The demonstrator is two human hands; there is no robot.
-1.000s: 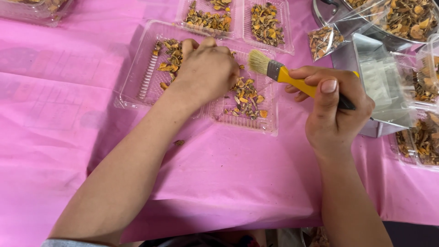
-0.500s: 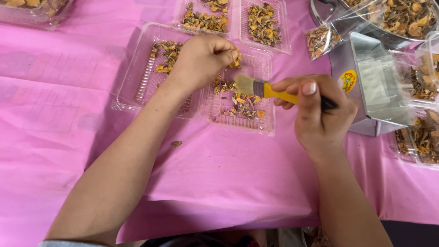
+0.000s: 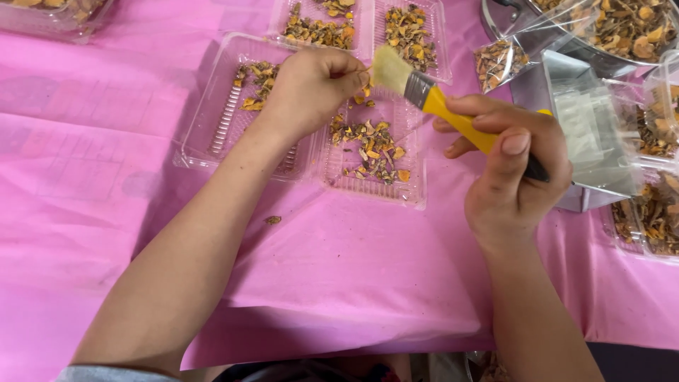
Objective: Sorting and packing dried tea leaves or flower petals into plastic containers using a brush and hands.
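Right hand (image 3: 513, 180) closed around the yellow handle of a paintbrush (image 3: 431, 95), bristles tipped up-left, just beside the left fingertips. Left hand (image 3: 311, 88) curled over the open clear clamshell tray (image 3: 212, 131), grip pressed together in a pinch; pinched item too small to identify. Dried orange-brown pieces (image 3: 371, 145) scattered in the tray's right half. Tray resting on pink-covered surface (image 3: 353, 262). Metal scoop (image 3: 590, 131) near right hand.
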